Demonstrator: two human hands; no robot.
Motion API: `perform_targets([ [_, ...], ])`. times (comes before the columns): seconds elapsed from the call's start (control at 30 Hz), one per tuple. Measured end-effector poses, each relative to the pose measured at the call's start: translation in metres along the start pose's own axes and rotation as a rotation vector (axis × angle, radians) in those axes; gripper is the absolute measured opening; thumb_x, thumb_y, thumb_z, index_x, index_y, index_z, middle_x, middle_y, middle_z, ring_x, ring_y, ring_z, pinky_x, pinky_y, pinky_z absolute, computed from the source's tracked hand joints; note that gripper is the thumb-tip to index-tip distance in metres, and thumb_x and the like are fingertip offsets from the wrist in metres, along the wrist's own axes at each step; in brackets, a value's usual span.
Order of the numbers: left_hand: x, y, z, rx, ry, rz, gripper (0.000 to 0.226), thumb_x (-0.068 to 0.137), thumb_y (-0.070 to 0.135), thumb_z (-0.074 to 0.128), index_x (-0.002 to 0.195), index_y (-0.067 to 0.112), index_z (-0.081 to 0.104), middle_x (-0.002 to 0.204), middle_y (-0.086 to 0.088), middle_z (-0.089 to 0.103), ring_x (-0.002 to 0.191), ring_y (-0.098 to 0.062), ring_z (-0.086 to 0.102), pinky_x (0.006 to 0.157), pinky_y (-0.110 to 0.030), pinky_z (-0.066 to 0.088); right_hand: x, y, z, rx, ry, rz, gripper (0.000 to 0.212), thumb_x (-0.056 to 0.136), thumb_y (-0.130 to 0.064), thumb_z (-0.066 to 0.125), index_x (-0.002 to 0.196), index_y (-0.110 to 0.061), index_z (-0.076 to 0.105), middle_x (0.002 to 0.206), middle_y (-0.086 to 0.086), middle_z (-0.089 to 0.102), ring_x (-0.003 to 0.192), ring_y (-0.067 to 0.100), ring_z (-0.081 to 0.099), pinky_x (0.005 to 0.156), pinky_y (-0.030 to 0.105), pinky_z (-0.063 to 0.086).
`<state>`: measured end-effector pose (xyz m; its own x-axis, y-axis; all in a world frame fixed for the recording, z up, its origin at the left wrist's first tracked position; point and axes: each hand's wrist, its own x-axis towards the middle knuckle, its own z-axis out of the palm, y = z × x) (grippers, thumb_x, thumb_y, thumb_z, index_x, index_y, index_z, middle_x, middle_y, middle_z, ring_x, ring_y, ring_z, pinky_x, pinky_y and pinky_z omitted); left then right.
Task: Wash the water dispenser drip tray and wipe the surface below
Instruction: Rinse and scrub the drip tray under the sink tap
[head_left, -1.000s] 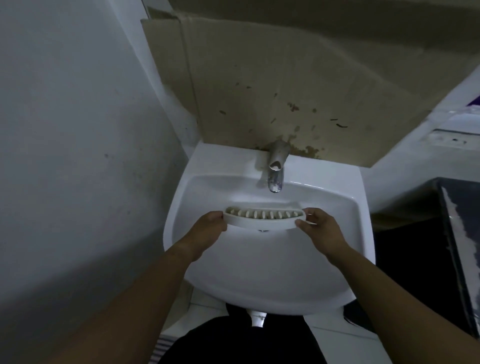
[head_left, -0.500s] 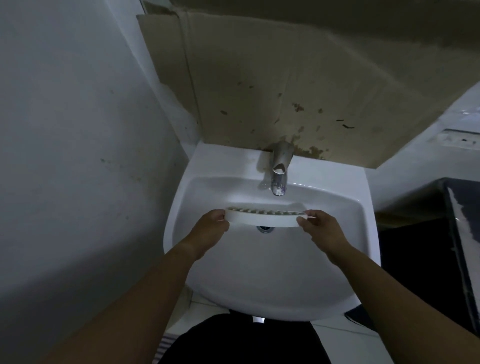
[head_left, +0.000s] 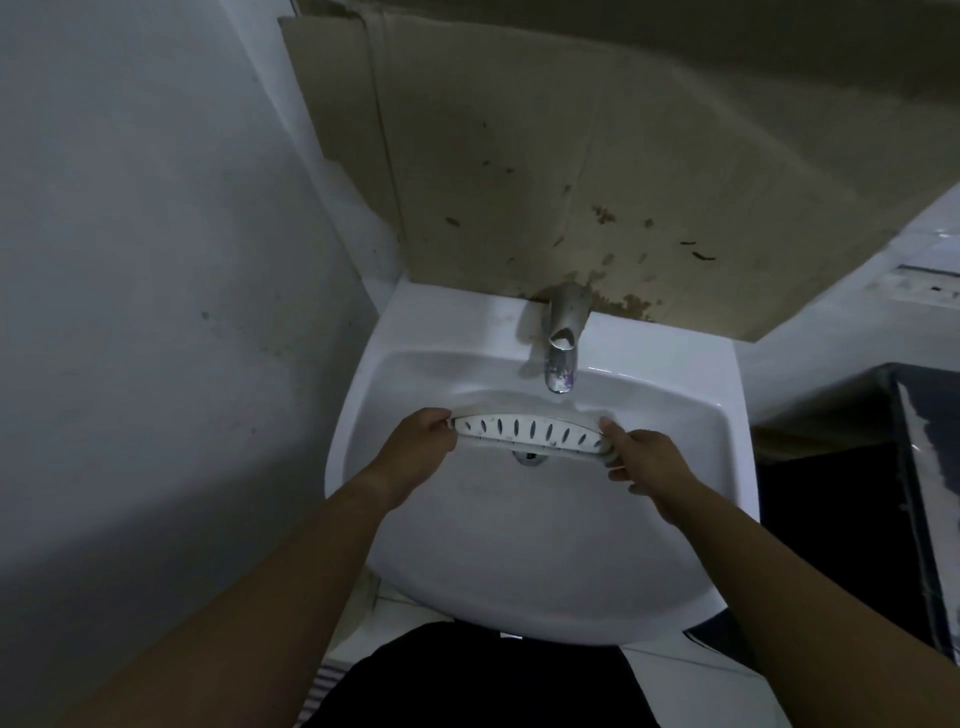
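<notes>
The white curved drip tray (head_left: 530, 430) with its row of dark slots hangs over the white sink basin (head_left: 519, 545), just below the spout. My left hand (head_left: 418, 441) grips its left end and my right hand (head_left: 641, 457) grips its right end. The slotted face is tilted toward me. The drain (head_left: 525, 457) shows just under the tray. No water runs from the chrome tap (head_left: 563, 343).
A stained cardboard sheet (head_left: 571, 182) leans against the wall behind the sink. A grey wall (head_left: 156, 312) stands close on the left. A dark counter edge (head_left: 919, 467) lies at the right, and a white ledge (head_left: 924, 291) sits farther back.
Both hands have turned the tray: first its slotted top faced up, then it went edge-on, and now the slots face me. The tray stayed over the drain.
</notes>
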<state>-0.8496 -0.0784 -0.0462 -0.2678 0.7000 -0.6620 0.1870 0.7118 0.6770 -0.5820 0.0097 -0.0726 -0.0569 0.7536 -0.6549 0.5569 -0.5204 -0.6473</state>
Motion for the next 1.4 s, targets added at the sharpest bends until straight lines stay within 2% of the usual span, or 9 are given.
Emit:
perform_targets([
  [0.1, -0.001, 0.001, -0.001, -0.010, -0.002, -0.003, 0.014, 0.085, 0.010, 0.051, 0.090, 0.020, 0.059, 0.088, -0.008, 0.054, 0.079, -0.020, 0.047, 0.072, -0.033, 0.036, 0.002, -0.001, -0.001, -0.018, -0.001, 0.056, 0.057, 0.092, -0.058, 0.053, 0.083, -0.004, 0.070, 0.082, 0.011, 0.071, 0.068, 0.023, 0.065, 0.057, 0.025, 0.040],
  [0.2, -0.001, 0.000, -0.002, -0.018, -0.012, 0.001, 0.027, 0.075, 0.017, 0.051, 0.096, 0.008, 0.066, 0.083, -0.010, 0.053, 0.077, -0.020, 0.045, 0.070, -0.034, 0.033, 0.002, -0.003, -0.001, -0.040, 0.000, 0.105, 0.061, 0.091, -0.062, 0.051, 0.077, -0.005, 0.068, 0.076, 0.011, 0.068, 0.066, 0.024, 0.064, 0.057, 0.025, 0.038],
  [0.37, -0.002, 0.002, -0.004, -0.062, -0.050, -0.011, 0.013, 0.084, 0.013, 0.055, 0.081, 0.023, 0.064, 0.092, -0.006, 0.056, 0.085, -0.019, 0.049, 0.075, -0.035, 0.037, 0.002, -0.009, -0.002, -0.012, -0.002, 0.139, 0.058, 0.092, -0.061, 0.050, 0.082, -0.006, 0.067, 0.080, 0.011, 0.062, 0.067, 0.023, 0.057, 0.053, 0.025, 0.043],
  [0.5, 0.002, -0.002, -0.003, -0.146, -0.033, -0.015, 0.022, 0.092, 0.019, 0.054, 0.111, 0.017, 0.066, 0.107, -0.010, 0.065, 0.091, -0.019, 0.057, 0.076, -0.032, 0.044, -0.004, -0.014, -0.006, -0.033, -0.097, 0.209, 0.055, 0.093, -0.060, 0.050, 0.087, -0.008, 0.067, 0.084, 0.010, 0.070, 0.072, 0.023, 0.064, 0.063, 0.026, 0.042],
  [0.6, 0.003, -0.003, -0.002, -0.221, -0.014, -0.050, 0.031, 0.095, 0.020, 0.055, 0.124, 0.014, 0.056, 0.117, -0.010, 0.062, 0.103, -0.020, 0.063, 0.087, -0.033, 0.051, -0.006, -0.013, -0.009, -0.034, -0.267, 0.225, 0.044, 0.093, -0.053, 0.055, 0.108, -0.013, 0.065, 0.097, 0.007, 0.076, 0.087, 0.023, 0.071, 0.077, 0.034, 0.051],
  [0.83, 0.003, -0.001, 0.011, -0.165, 0.000, 0.008, 0.039, 0.080, 0.031, 0.063, 0.118, 0.025, 0.053, 0.102, 0.011, 0.058, 0.099, -0.016, 0.062, 0.098, -0.045, 0.051, -0.010, -0.013, -0.010, -0.236, -0.386, 0.037, 0.057, 0.070, -0.051, 0.083, 0.113, -0.026, 0.055, 0.104, 0.006, 0.071, 0.093, 0.022, 0.071, 0.077, 0.040, 0.059],
  [1.13, 0.011, 0.015, 0.027, -0.137, 0.031, 0.046, 0.034, 0.069, 0.039, 0.064, 0.101, 0.028, 0.060, 0.114, 0.006, 0.060, 0.109, -0.019, 0.061, 0.099, -0.045, 0.051, -0.009, -0.032, -0.025, -0.538, -0.458, -0.052, 0.074, 0.062, -0.083, 0.063, 0.110, -0.026, 0.061, 0.096, 0.001, 0.071, 0.087, 0.017, 0.069, 0.075, 0.034, 0.056],
  [1.3, 0.015, 0.030, 0.040, 0.117, 0.013, 0.132, 0.046, 0.087, 0.025, 0.063, 0.131, 0.017, 0.053, 0.129, -0.002, 0.055, 0.114, -0.017, 0.056, 0.088, -0.023, 0.045, 0.005, -0.027, -0.029, -0.629, -0.304, -0.221, 0.065, 0.062, -0.072, 0.075, 0.110, -0.030, 0.062, 0.100, -0.006, 0.067, 0.086, 0.011, 0.064, 0.077, 0.030, 0.056],
  [1.4, 0.015, 0.060, 0.035, 0.298, 0.133, 0.438, 0.065, 0.087, 0.024, 0.063, 0.146, 0.015, 0.036, 0.148, -0.005, 0.040, 0.131, -0.023, 0.046, 0.106, -0.034, 0.040, 0.019, -0.027, -0.033, -0.857, -0.126, -0.388, 0.071, 0.057, -0.067, 0.080, 0.112, -0.029, 0.057, 0.106, -0.005, 0.067, 0.092, 0.017, 0.064, 0.081, 0.036, 0.053],
])
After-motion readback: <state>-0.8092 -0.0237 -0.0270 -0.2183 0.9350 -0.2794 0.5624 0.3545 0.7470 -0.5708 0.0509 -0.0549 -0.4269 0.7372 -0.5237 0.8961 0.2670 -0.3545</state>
